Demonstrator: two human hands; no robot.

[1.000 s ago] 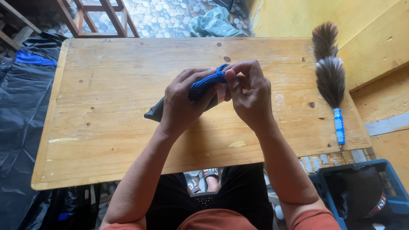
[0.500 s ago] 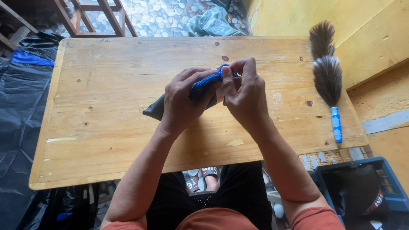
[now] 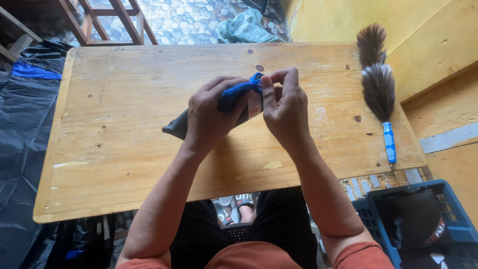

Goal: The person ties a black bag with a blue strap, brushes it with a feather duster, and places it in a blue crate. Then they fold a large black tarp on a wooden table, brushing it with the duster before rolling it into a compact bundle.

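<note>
Both hands are meeting over the middle of the wooden tabletop (image 3: 124,164), a little toward its far edge, and working on a dark pouch-like thing with a blue strip (image 3: 238,91) along its top. The left hand (image 3: 211,117) is wrapping around the body of the dark pouch (image 3: 178,127), its fingers curled over the front and pressing the blue strip from above, while the pouch's dark lower corner is poking out to the left of the wrist, just above the wood or resting on it; which one cannot be told. The right hand (image 3: 285,109) is standing just beside the left, thumb and forefinger pressed together and pinching the blue end of the strip at the top, the other fingers folded behind. Compared with half a second ago, the hands are sitting in nearly the same place and the grip is looking unchanged; the pinch point is staying at the top of the blue strip, and the pouch's corner is jutting out to the left as before. A feather duster (image 3: 377,84) with a blue and white handle is lying along the right edge of the tabletop, brown plume toward the far right corner, well apart from the hands, unmoved. A blue plastic crate (image 3: 448,214) is standing on the floor past the near right corner, and black plastic sheeting (image 3: 22,129) is lying beyond the left edge.
</note>
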